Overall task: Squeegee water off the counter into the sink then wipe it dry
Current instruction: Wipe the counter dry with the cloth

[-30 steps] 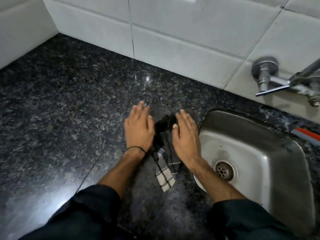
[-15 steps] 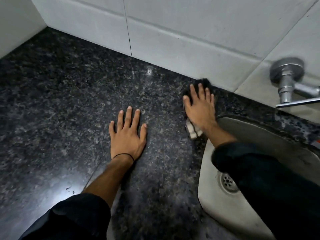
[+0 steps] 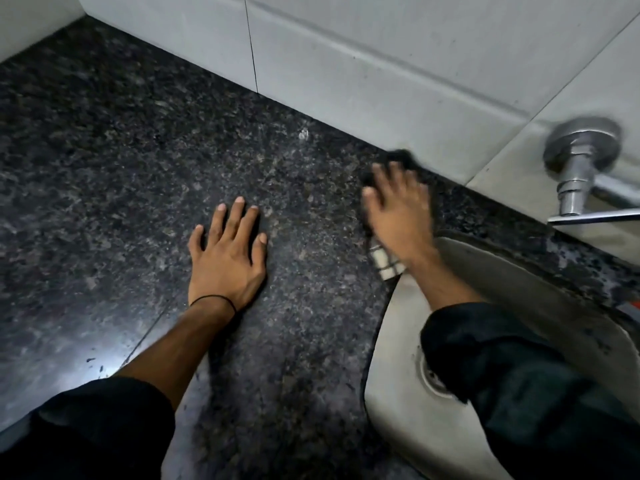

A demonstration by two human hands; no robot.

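Note:
My right hand (image 3: 398,209) presses flat on a dark checked cloth (image 3: 386,265) on the black granite counter (image 3: 121,150), close to the tiled wall and just behind the sink's back left corner. The hand is blurred by motion. Most of the cloth is hidden under the palm; a checked corner shows at the wrist and a dark edge past the fingertips. My left hand (image 3: 227,258) lies flat on the counter with fingers spread, holding nothing, about a hand's width left of the cloth. The steel sink (image 3: 391,368) sits at the right, its drain partly covered by my right sleeve.
A chrome tap (image 3: 578,174) juts from the white tiled wall (image 3: 381,64) above the sink's far side. A thin seam (image 3: 149,337) runs across the counter near my left forearm. A red sliver (image 3: 632,304) shows at the right edge beyond the sink.
My right hand carried the cloth from the counter's middle up toward the wall beside the sink. My left hand let go of the cloth and settled flat on the counter.

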